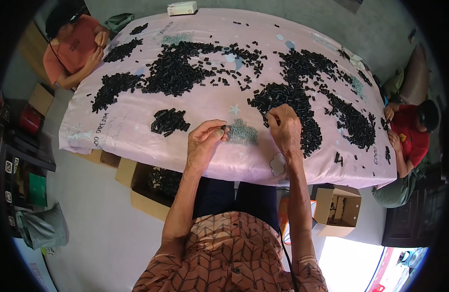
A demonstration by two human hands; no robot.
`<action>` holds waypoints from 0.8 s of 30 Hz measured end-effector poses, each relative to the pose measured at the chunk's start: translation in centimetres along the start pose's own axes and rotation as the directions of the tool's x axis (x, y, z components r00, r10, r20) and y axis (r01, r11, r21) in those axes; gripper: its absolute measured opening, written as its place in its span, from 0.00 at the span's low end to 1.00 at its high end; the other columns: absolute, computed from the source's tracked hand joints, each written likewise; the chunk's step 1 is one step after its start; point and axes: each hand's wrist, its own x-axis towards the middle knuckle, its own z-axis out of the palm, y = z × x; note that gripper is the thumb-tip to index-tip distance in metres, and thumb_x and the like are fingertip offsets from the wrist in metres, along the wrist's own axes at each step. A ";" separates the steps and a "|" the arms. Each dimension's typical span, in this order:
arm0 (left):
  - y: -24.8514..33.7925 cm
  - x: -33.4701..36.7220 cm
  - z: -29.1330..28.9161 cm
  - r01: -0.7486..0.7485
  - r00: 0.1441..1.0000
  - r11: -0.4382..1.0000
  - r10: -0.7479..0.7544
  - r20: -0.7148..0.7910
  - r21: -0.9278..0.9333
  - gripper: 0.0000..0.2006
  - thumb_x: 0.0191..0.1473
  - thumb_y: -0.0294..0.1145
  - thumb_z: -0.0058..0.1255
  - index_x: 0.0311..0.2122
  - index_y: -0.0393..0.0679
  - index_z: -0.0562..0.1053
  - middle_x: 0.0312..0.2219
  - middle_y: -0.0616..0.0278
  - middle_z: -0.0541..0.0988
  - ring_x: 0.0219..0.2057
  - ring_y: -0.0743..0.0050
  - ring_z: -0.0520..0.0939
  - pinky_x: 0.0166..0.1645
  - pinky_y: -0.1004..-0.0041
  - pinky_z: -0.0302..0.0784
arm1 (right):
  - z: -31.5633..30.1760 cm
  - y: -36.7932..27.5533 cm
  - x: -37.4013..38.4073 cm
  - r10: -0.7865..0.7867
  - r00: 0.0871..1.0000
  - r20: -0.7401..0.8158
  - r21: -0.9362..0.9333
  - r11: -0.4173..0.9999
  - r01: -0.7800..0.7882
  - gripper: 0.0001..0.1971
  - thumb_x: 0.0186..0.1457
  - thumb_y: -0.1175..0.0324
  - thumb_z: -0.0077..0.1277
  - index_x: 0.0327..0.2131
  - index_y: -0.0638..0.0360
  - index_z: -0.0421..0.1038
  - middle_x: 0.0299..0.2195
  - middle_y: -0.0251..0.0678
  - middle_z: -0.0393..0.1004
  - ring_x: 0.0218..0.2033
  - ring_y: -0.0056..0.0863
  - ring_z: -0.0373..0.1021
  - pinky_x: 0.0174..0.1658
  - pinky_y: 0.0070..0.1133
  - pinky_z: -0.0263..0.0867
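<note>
From my remote view, the left hand [204, 140] pinches a black piece [223, 128] beside the pale green bits [242, 133]; the right hand [285, 127] curls at the large heap [283, 93], its grip I cannot tell; the small pile [170, 121] may be finished, so most seems left

The person wears a loose salmon-orange shirt [234, 258] printed all over with dark, slanting leaf-like outlines that meet in chevrons; it looks paler toward the hem. A small, round, dark button [236, 270] shows on its front. The same print covers the short left sleeve [158, 265] and right sleeve [308, 272], leaving the lean forearms bare, as are the left hand [205, 141] and right hand [286, 127]. Below the hem are dark, navy-looking trousers [214, 197]. A thin black cable [285, 250] runs down the shirt's right side.
</note>
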 end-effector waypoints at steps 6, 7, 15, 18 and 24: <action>0.0 0.0 0.2 0.011 1.000 1.000 -0.011 0.010 0.002 0.13 0.53 0.18 0.51 0.45 0.33 0.74 0.35 0.55 0.80 0.33 0.75 0.78 0.43 0.75 0.74 | 0.8 0.8 1.5 -0.033 0.999 0.012 -0.045 0.998 0.034 0.03 0.48 0.74 0.51 0.25 0.61 0.73 0.27 0.39 0.71 0.32 0.38 0.70 0.34 0.32 0.68; -0.1 0.0 0.1 0.009 1.000 1.000 -0.009 0.008 0.002 0.13 0.53 0.18 0.51 0.45 0.33 0.74 0.35 0.55 0.80 0.33 0.75 0.78 0.43 0.75 0.74 | 1.2 0.7 1.6 -0.035 0.999 0.012 -0.043 0.998 0.036 0.03 0.48 0.74 0.51 0.25 0.61 0.73 0.27 0.39 0.71 0.32 0.38 0.70 0.34 0.32 0.68; -0.3 0.1 -0.2 0.021 0.999 1.000 -0.021 0.030 0.016 0.13 0.53 0.17 0.51 0.44 0.33 0.74 0.35 0.56 0.80 0.35 0.76 0.78 0.43 0.76 0.75 | 3.3 0.7 2.1 0.022 0.988 0.150 -0.364 0.931 0.034 0.04 0.45 0.71 0.53 0.23 0.59 0.72 0.28 0.38 0.71 0.35 0.38 0.70 0.37 0.32 0.69; -0.2 0.1 0.0 0.022 1.000 0.998 -0.023 0.007 0.058 0.13 0.52 0.16 0.51 0.44 0.33 0.74 0.35 0.57 0.80 0.35 0.77 0.78 0.44 0.77 0.75 | 3.5 0.8 2.0 0.045 0.987 0.155 -0.382 0.924 0.017 0.04 0.45 0.71 0.53 0.23 0.59 0.73 0.29 0.39 0.71 0.35 0.38 0.70 0.37 0.32 0.69; 0.0 0.0 0.1 0.026 1.000 0.999 -0.026 0.017 0.033 0.14 0.50 0.14 0.52 0.44 0.32 0.73 0.36 0.57 0.79 0.37 0.76 0.79 0.44 0.78 0.76 | 3.2 0.4 1.9 0.063 0.979 0.194 -0.335 0.942 0.006 0.03 0.45 0.72 0.53 0.24 0.61 0.74 0.31 0.41 0.71 0.36 0.39 0.70 0.38 0.32 0.70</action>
